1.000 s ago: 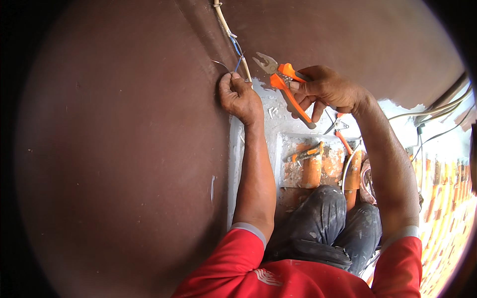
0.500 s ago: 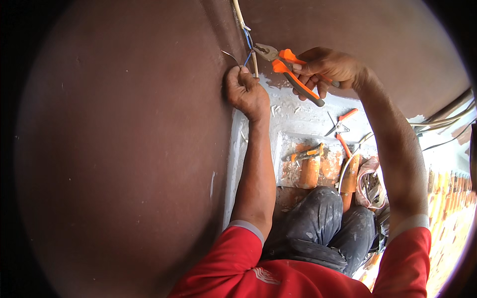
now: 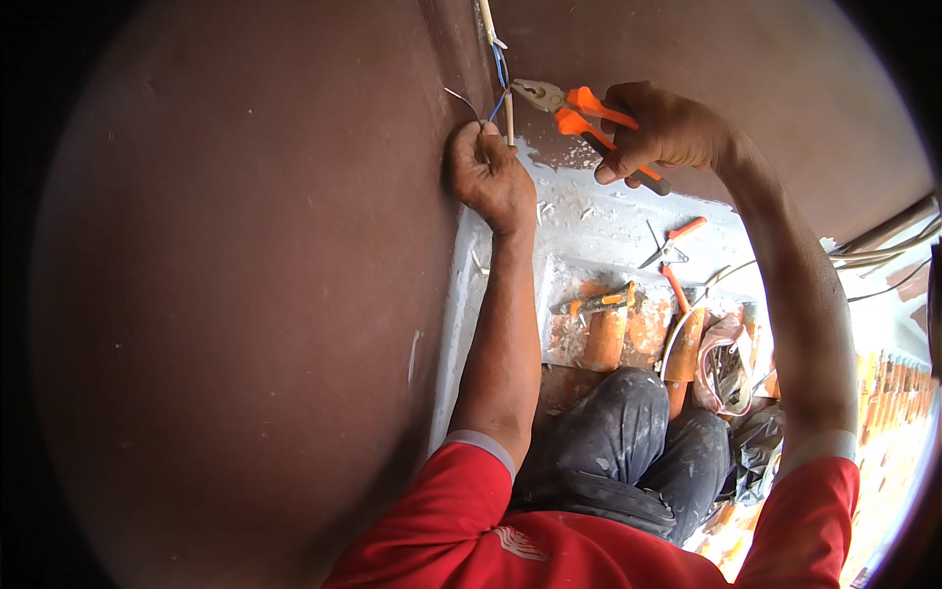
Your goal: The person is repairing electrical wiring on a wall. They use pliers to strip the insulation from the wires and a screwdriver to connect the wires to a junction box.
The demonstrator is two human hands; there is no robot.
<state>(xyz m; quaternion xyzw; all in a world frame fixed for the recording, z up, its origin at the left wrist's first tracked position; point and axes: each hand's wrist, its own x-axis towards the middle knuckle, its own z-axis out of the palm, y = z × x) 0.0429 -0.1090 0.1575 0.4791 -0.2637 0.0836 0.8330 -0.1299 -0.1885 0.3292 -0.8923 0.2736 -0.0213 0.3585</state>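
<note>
Plier handles (image 3: 573,122) closer together, in right hand (image 3: 669,130)

Wires (image 3: 497,106) in the left hand (image 3: 496,182); to their right, pliers (image 3: 572,120) in the right hand (image 3: 671,128); below, a tool (image 3: 685,230) on the ledge (image 3: 581,228), a knife (image 3: 597,302) on tiles (image 3: 606,340), a bag (image 3: 724,336) right of it

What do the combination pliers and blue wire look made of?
Combination pliers: head, grey metal by its dull sheen; handles, apparently matte plastic or rubber, moulded in orange and dark grey. Blue wire: likely smooth plastic insulation, evenly coloured.
</note>
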